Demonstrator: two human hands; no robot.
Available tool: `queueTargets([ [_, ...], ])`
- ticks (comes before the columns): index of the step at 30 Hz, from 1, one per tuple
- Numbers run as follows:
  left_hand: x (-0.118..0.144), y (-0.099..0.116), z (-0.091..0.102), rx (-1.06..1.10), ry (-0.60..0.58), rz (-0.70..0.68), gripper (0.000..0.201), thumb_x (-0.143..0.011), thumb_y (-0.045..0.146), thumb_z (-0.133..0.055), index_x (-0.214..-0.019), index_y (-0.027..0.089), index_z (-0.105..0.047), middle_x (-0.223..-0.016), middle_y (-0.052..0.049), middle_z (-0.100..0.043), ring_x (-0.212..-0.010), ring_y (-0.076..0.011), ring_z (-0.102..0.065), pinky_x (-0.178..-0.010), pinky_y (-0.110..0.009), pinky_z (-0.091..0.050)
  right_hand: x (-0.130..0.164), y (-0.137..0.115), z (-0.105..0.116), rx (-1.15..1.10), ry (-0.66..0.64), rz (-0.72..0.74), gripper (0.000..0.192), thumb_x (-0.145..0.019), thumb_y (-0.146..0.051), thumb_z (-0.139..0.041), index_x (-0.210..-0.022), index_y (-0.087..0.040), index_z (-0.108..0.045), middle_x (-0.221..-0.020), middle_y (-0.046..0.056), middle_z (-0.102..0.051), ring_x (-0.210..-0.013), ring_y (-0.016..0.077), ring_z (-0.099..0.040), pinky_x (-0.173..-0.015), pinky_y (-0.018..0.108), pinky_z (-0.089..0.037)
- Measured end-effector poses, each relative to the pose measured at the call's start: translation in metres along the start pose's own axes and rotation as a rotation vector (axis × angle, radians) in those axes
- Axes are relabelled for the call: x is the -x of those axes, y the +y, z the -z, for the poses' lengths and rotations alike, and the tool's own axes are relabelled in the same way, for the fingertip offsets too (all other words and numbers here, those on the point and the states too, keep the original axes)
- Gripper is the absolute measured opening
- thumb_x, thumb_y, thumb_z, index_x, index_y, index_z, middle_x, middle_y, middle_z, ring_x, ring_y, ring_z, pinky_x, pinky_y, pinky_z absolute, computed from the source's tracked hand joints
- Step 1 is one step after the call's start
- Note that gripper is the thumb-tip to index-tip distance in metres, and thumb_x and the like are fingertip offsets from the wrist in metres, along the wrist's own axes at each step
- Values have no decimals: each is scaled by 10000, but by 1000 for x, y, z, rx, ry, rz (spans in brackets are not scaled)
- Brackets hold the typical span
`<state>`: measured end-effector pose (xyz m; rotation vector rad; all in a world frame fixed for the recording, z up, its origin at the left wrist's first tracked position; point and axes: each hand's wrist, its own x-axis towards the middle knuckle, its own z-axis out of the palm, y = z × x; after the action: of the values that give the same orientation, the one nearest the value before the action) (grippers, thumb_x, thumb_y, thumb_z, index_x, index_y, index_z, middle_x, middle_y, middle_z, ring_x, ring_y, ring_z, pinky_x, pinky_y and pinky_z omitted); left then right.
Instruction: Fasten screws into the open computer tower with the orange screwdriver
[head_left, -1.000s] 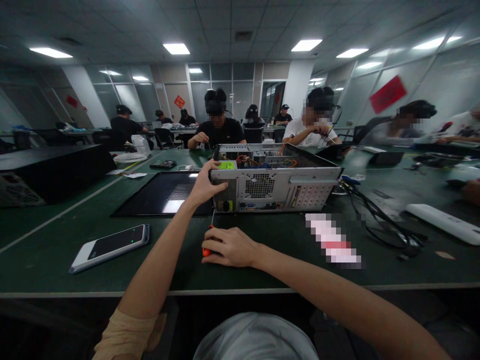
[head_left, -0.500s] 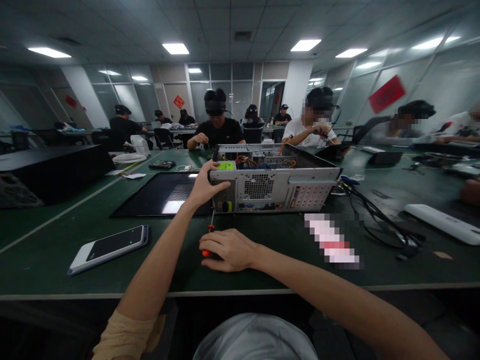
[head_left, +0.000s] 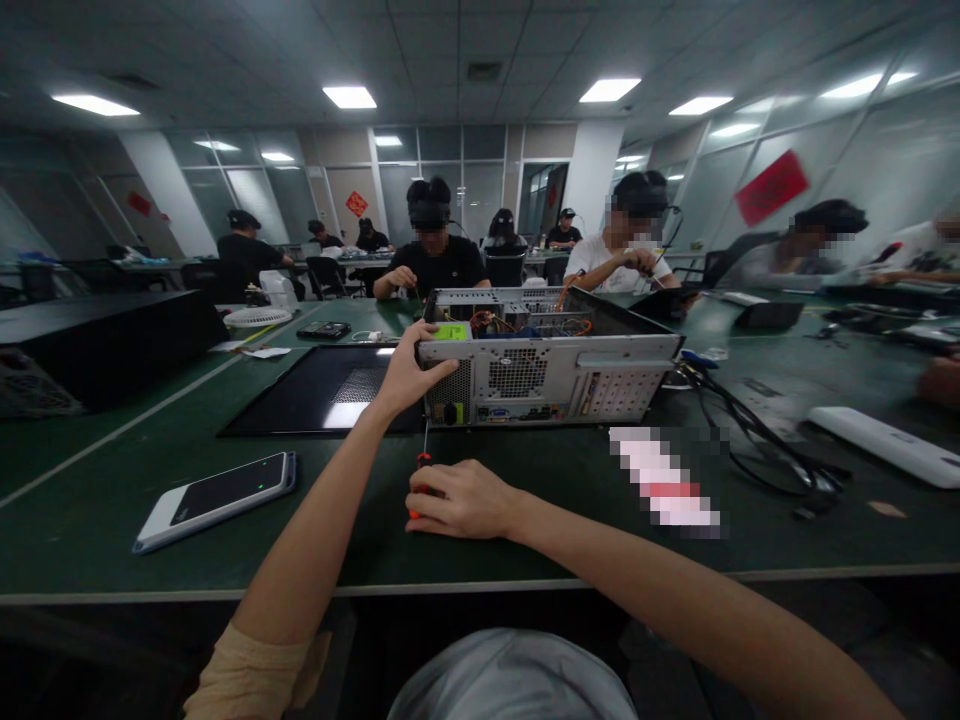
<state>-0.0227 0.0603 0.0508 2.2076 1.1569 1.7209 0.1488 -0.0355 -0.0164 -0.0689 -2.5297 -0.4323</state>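
Screwdriver (head_left: 420,470), one, with a red handle, lies under the right hand (head_left: 465,498) on the green table (head_left: 112,500), just in front of the PC case (head_left: 551,368); its thin shaft points up toward the case's rear panel. The right fingers curl closed around the handle. The left hand (head_left: 409,372) rests on the near left corner of the case, fingers spread over the top edge and the vent grille.

The one case lies on its side with the top open. Inside it show orange and other coloured wires (head_left: 559,323), a green label (head_left: 452,330) and metal frame parts; more than that cannot be made out.

Left of the case one black side panel (head_left: 322,390) lies flat on the table. Nearer, to the left, is one phone (head_left: 217,497), screen up. Right of the case a bundle of black cables (head_left: 757,440) trails across the table, and beyond it lies one white bar-shaped device (head_left: 885,445). A second black case (head_left: 105,340) stands at the far left.

Several other people sit at the far side of the tables.
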Motion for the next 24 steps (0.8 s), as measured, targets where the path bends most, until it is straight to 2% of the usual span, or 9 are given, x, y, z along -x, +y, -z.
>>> queueTargets([
  [5,0,1,1,-28,-11,-2,350,-726,361,-747,-907,227,-479,-1202,-80,-593,-1191,-269,-545,-1046,-476,-405,1,-2,0,37,9,21,288,-1034,-389,-431,-1199,-207,-582,-1009,23,-661,-712,79,-616,-510,193,-364],
  [10,0,1,2,-19,-5,-12,358,-720,354,-757,-904,233,-475,-1191,-80,-599,-1192,-267,-547,-1061,-477,-396,1,-3,-2,29,2,29,254,-1035,-357,-434,-1030,-195,-630,-1106,33,-669,-728,70,-621,-539,184,-383],
  [13,0,0,1,-11,-3,-19,371,-702,343,-770,-900,230,-477,-1182,-83,-604,-1211,-277,-539,-1072,-481,-387,0,-4,-2,33,11,12,226,-1032,-328,-437,-1095,-217,-623,-1141,34,-659,-777,83,-634,-527,184,-377],
  [17,0,-1,1,-20,4,-16,375,-695,339,-771,-910,232,-483,-1194,-78,-604,-1242,-288,-521,-1091,-500,-364,-1,-6,1,7,-25,1,272,-1034,-281,-404,-1236,-187,-559,-1145,62,-652,-800,84,-646,-550,184,-414],
  [21,0,0,1,-30,-3,-7,371,-704,342,-765,-912,232,-478,-1202,-77,-595,-1243,-281,-519,-1091,-491,-365,-2,-6,2,-16,-26,16,246,-1023,-253,-392,-1148,-153,-580,-1156,74,-649,-807,89,-653,-581,192,-438],
  [24,0,1,1,-28,-15,-4,365,-711,337,-763,-916,227,-481,-1216,-80,-589,-1226,-279,-529,-1079,-484,-377,-2,-6,3,10,-5,12,216,-998,-251,-427,-1121,-179,-589,-1203,80,-627,-824,105,-650,-571,200,-423],
])
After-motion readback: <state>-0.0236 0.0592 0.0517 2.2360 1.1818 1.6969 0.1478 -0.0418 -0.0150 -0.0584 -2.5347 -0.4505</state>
